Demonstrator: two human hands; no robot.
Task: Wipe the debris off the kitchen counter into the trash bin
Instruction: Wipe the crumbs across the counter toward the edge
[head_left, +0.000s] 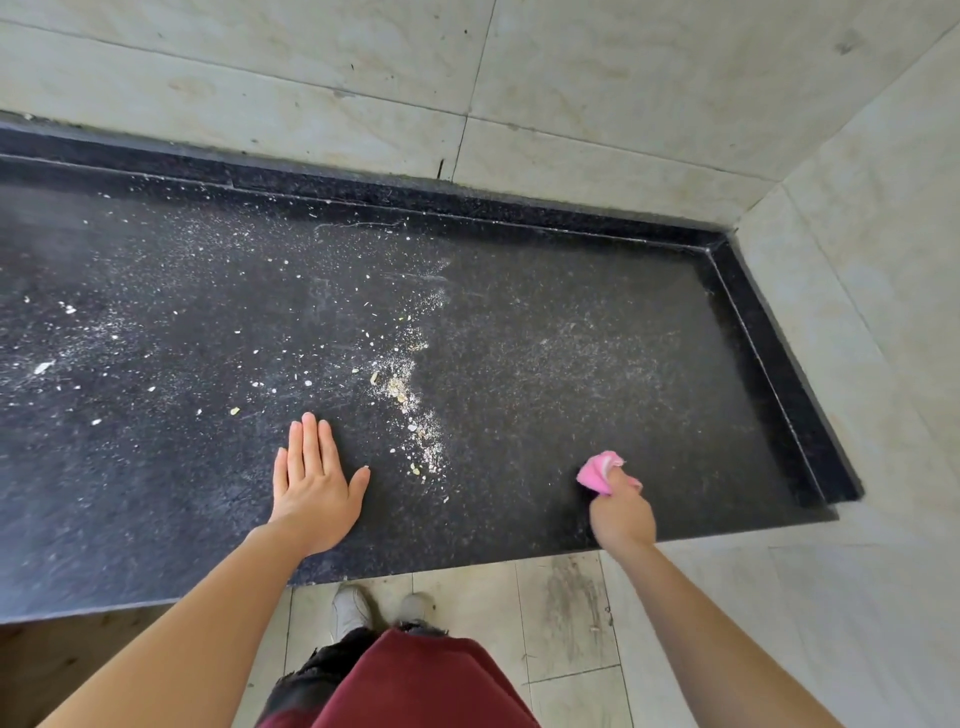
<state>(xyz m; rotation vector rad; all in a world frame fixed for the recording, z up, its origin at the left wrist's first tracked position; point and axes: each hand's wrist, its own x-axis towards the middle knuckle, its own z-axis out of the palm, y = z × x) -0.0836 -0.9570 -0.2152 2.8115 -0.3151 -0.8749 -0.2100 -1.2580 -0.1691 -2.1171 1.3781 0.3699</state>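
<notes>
While the right hand grips a soft pink cloth in curled fingers, the left hand presses flat on the surface, fingers together; the debris, light loose crumbs between them, likely scatters unless swept gently.

L hand flat, palm down, fingers straight; R hand fisted round pink cloth.

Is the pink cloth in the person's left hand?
No, the right hand grips the pink cloth, while the left hand rests flat and open on the dark counter.
</notes>
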